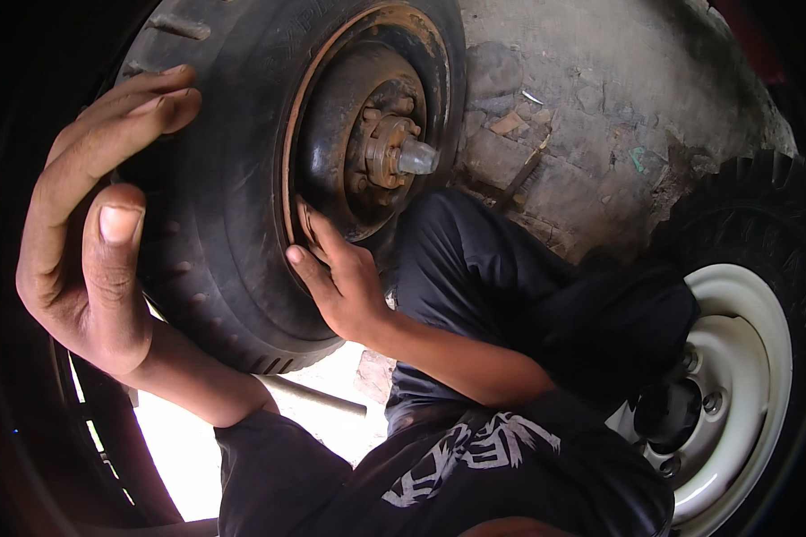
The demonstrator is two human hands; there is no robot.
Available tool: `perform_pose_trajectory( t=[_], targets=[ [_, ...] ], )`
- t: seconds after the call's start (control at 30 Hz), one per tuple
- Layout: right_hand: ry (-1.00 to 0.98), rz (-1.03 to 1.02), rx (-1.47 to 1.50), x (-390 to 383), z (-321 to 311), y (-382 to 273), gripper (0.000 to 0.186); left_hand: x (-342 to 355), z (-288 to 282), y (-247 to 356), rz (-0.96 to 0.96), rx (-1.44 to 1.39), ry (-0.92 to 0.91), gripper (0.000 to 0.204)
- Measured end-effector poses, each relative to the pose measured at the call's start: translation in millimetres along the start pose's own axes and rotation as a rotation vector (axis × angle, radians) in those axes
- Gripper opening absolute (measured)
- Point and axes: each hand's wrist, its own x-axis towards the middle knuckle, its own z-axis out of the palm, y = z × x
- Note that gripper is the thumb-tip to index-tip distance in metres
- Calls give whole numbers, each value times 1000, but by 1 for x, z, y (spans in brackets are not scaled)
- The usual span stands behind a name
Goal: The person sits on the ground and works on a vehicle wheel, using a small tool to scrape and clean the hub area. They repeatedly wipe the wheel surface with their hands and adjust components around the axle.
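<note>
Black rubber fills the upper left: a worn tyre [233, 224] on a rusty wheel [349, 134], upright, its hub axis pointing toward the right. The left hand [90, 233] lies on the tread, grip spread. The right hand [340, 282] presses the sidewall at the rim, fingers loosely spread, seemingly not pinching anything. There are two wheels: the second one, white-rimmed [734, 394], stands at lower right. Between them are the person's dark-clothed legs [528, 295], with stony ground [591, 116] behind.
</note>
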Motion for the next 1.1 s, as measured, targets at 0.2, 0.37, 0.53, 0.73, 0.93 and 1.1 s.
perform_pose_trajectory(
  t=[0.2,0.37,0.53,0.73,0.93,1.1],
  targets=[
    [-30,114,23,-13,-30,7,32,-5,1,1,2,42,30,42],
    [117,221,94,-6,-66,29,41,-4,4,12,-21,115,55,42],
    [319,286,55,8,-133,52,44,-2,15,8,12,90,26,42],
    [354,245,97,12,-129,61,38,-7,6,13,-47,186,-3,42],
    [289,261,148,10,-96,70,31,-7,11,12,-15,164,44,43],
    [256,154,-72,28,-65,57,28,-7,15,19,-14,86,123,32]
  ],
)
